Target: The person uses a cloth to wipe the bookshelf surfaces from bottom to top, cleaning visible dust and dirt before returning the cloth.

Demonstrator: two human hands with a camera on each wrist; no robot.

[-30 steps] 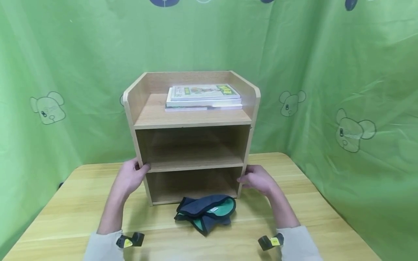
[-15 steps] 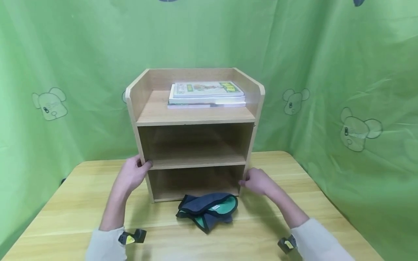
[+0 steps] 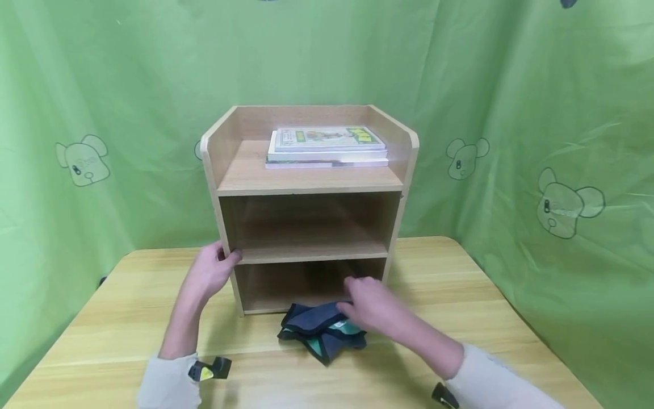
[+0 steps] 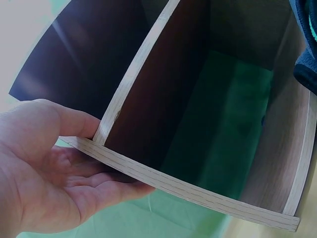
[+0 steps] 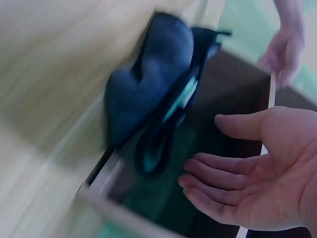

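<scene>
A wooden shelf unit (image 3: 311,190) stands on the table. My left hand (image 3: 212,270) grips its left side panel, thumb inside at the middle board and fingers outside, as the left wrist view shows with the side panel (image 4: 198,191) between them. A crumpled dark blue and green cloth (image 3: 311,321) with black edging lies at the foot of the shelf's front. Over the cloth's right part is my right hand (image 3: 370,304), fingers spread and holding nothing; in the right wrist view the hand (image 5: 257,168) is apart from the cloth (image 5: 148,94).
A small stack of books (image 3: 327,149) lies on the top shelf, toward the right. Green curtains (image 3: 541,142) with bear outlines hang behind and beside the wooden table (image 3: 122,318).
My right hand has let go of the shelf's right side and moved left and toward me, over the cloth. The left hand keeps its grip on the left panel.
</scene>
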